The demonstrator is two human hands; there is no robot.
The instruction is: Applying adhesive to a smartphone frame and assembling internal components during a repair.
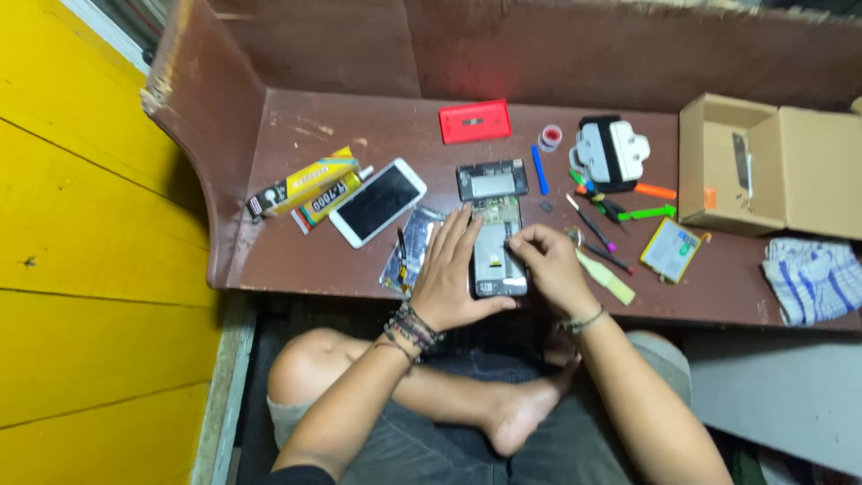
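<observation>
while the left hand steadies the opened phone, the right hand seemingly pinches something.

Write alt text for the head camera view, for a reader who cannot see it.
A seated person's left hand steadies an opened phone on a brown bench while the right hand works at its middle. Around it lie a white phone, glue tube, red cover, small tools and a cardboard box.

light: even, bright overhead | shadows: soft | focus: sharp centre | edges: wide-angle bowing
</observation>
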